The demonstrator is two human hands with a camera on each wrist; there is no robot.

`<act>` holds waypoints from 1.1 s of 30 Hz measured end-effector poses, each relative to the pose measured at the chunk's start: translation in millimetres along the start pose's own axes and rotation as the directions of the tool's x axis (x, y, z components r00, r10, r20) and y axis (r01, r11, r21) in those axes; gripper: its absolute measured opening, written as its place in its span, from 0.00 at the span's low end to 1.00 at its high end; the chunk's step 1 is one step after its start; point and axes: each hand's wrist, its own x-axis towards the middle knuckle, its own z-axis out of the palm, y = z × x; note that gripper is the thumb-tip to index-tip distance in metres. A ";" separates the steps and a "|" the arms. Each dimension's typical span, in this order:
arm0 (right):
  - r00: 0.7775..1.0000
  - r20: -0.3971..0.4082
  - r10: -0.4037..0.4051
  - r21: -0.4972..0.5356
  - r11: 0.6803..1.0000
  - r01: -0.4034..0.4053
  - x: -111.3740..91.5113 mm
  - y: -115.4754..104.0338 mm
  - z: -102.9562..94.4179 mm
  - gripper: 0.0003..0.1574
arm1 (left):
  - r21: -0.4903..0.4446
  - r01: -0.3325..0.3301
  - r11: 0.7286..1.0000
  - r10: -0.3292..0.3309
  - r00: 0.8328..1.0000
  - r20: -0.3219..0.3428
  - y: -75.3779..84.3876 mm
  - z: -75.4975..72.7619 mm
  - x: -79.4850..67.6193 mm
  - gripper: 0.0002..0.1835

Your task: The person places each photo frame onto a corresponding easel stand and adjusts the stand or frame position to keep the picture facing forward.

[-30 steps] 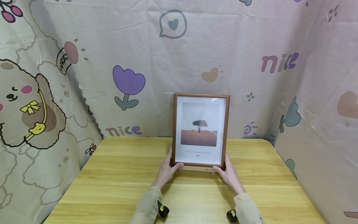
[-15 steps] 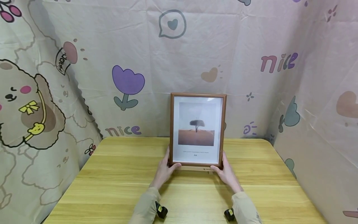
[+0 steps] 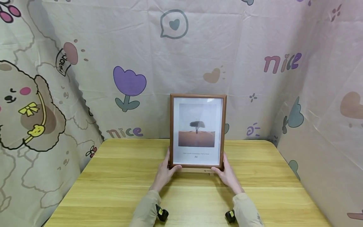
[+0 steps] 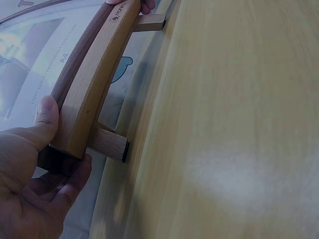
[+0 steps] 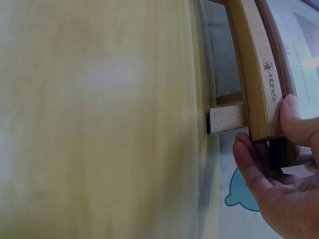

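A brown picture frame [image 3: 171, 126] with a lone-tree print marked A4 stands upright on the ledge [image 3: 195, 170] of a small wooden tabletop easel. My left hand [image 3: 164, 173] grips the lower left corner, its thumb across the front and its fingers behind and under the ledge. At the lower right corner my right hand [image 3: 228, 176] holds on the same way, thumb in front. Short easel feet show in both wrist views: one foot [image 4: 109, 143] near my left fingers, another foot [image 5: 228, 118] beside my right fingertips. The frame hides the easel's upper part.
Under the easel is a yellow wood-grain table [image 3: 127, 183]. Its back edge runs close to a printed cloth backdrop [image 3: 175, 63], and patterned cloth also hangs on both sides. A small black device [image 3: 162, 213] sits at my left wrist, a similar device [image 3: 230, 216] at my right.
Both hands have shifted the easel and picture frame a little to the left. Their grip on the lower corners looks the same.
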 end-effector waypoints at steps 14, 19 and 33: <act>0.999 0.028 0.020 0.023 1.000 -0.020 2.6 -4.2 5.1 0.59 | 0.010 -0.012 1.000 0.012 1.000 -0.014 -2.3 -7.4 -2.2 0.55; 0.999 0.028 0.019 0.024 1.000 -0.019 2.9 -6.3 5.9 0.59 | 0.009 -0.021 1.000 0.021 1.000 -0.022 -3.7 -8.4 -1.2 0.55; 0.998 0.048 0.052 0.002 0.999 -0.052 2.6 -9.0 7.2 0.58 | 0.042 -0.015 0.999 0.016 0.999 -0.037 -5.6 -10.4 -3.1 0.54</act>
